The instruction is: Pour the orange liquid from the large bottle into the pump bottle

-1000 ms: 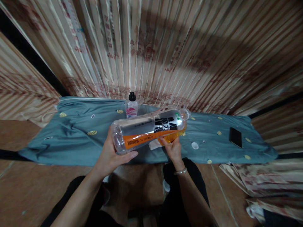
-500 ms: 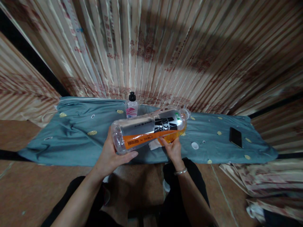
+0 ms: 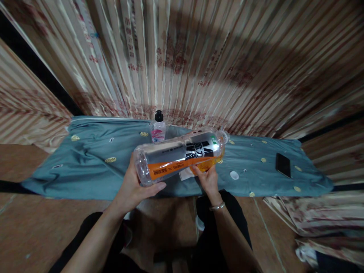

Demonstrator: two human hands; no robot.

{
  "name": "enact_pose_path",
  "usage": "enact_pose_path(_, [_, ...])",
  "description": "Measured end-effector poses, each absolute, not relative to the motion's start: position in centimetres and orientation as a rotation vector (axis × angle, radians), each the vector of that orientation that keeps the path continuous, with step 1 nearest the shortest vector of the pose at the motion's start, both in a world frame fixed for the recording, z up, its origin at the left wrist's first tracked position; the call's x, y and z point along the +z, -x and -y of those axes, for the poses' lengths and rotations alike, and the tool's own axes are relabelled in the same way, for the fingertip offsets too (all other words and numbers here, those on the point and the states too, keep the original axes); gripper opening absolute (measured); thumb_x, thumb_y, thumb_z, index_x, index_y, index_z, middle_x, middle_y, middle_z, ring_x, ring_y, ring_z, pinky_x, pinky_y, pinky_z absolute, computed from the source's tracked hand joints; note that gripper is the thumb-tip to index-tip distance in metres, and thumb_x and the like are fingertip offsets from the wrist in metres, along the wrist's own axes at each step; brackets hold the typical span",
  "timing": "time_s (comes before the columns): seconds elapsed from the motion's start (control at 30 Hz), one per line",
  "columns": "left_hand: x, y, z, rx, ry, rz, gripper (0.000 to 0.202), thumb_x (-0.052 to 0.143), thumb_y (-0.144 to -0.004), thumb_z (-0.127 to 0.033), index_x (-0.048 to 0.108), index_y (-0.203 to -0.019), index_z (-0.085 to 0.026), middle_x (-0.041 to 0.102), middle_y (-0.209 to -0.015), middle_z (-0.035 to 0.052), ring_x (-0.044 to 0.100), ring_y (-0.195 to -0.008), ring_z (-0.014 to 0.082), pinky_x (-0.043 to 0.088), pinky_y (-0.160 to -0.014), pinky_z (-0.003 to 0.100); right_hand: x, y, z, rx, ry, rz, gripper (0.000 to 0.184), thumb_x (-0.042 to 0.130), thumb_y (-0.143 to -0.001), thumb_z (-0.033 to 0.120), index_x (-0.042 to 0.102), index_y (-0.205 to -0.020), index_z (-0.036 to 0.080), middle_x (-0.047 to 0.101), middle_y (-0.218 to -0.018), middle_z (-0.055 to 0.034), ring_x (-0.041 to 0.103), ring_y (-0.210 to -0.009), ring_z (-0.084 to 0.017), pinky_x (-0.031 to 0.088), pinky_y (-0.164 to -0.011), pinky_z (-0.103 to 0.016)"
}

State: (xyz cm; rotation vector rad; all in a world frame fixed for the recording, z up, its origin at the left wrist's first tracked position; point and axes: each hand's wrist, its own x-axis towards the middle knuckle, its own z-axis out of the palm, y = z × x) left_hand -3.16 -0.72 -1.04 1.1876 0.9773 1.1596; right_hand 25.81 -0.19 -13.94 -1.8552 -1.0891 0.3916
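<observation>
My left fingers (image 3: 155, 188) cup the probably stiffer base of a likely squeezable, silver-and-orange-labelled clear plastic bottle (image 3: 174, 153); right fingers (image 3: 209, 180), hold unclear.

A person's two bare hands hold a large clear bottle (image 3: 170, 156) sideways, its neck pointing right. The left hand (image 3: 131, 191) grips the base end; the right hand (image 3: 209, 181), below a silver bracelet-wearing wrist, supports the neck end near an amber patch (image 3: 209, 164). Behind stands a small black-capped bottle (image 3: 158, 131) on a teal cloth-covered surface (image 3: 88, 161). A dark phone (image 3: 283, 165) lies well right. Pleated, red-patterned curtains (image 3: 176, 60) hang beyond.
</observation>
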Motion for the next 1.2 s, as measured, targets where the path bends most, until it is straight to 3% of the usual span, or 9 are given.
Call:
enact_pose_path(0.2, [-1.04,3.13,0.75,1.169,-1.199,-0.975,0.098,0.109,-0.057,-0.033,0.061,-0.141,-0.018,0.071,-0.153,0.0195,0.064,-0.15,0.0464,0.049,-0.131,0.06,-13.71,-25.85,0.17,0.414,1.855,1.079,0.088,0.078,-0.07,0.08,0.064,-0.128,0.015,0.085,-0.109,-0.0232,0.083,-0.106,-0.045,0.067,-0.089,-0.054])
enact_pose_path(0.37, [-0.94,3.13,0.74,1.138,-1.166,-0.971,0.099,0.109,-0.055,-0.032,0.061,-0.142,-0.02,0.072,-0.152,0.0188,0.065,-0.149,0.0468,0.05,-0.129,0.063,-13.61,-25.78,0.15,0.417,1.829,1.093,0.085,0.08,-0.072,0.077,0.065,-0.129,0.015,0.085,-0.112,-0.0228,0.083,-0.11,-0.043,0.067,-0.091,-0.052])
enact_pose_path(0.6, [-1.0,3.11,0.7,1.147,-1.166,-0.966,0.102,0.109,-0.055,-0.033,0.059,-0.143,-0.019,0.072,-0.152,0.0196,0.067,-0.147,0.0457,0.054,-0.126,0.058,-13.75,-25.95,0.3,0.406,1.841,1.11,0.087,0.079,-0.073,0.079,0.066,-0.13,0.015,0.086,-0.109,-0.021,0.083,-0.106,-0.041,0.066,-0.087,-0.049])
enact_pose_path(0.8, [-0.83,2.98,0.75,1.152,-1.164,-0.974,0.101,0.109,-0.054,-0.033,0.061,-0.142,-0.02,0.074,-0.15,0.0191,0.068,-0.145,0.0475,0.05,-0.129,0.064,-13.9,-26.06,0.23,0.391,1.862,1.107,0.083,0.08,-0.072,0.081,0.067,-0.124,0.017,0.086,-0.105,-0.0203,0.083,-0.105,-0.042,0.066,-0.086,-0.049])
enact_pose_path(1.03, [-0.24,2.58,0.72,1.169,-1.124,-1.018,0.098,0.111,-0.046,-0.036,0.065,-0.131,-0.019,0.076,-0.143,0.0174,0.069,-0.141,0.0481,0.05,-0.128,0.066,-13.79,-25.92,0.15,0.407,1.866,1.082,0.083,0.081,-0.07,0.076,0.066,-0.126,0.016,0.086,-0.109,-0.022,0.083,-0.107,-0.043,0.067,-0.088,-0.051])
enact_pose_path(1.2, [-0.25,2.48,0.69,1.178,-1.138,-1.015,0.097,0.109,-0.048,-0.035,0.061,-0.131,-0.019,0.075,-0.143,0.0192,0.069,-0.14,0.0476,0.049,-0.129,0.065,-13.64,-25.87,0.12,0.428,1.854,1.067,0.082,0.083,-0.069,0.072,0.065,-0.126,0.015,0.085,-0.111,-0.0235,0.082,-0.112,-0.045,0.067,-0.092,-0.052])
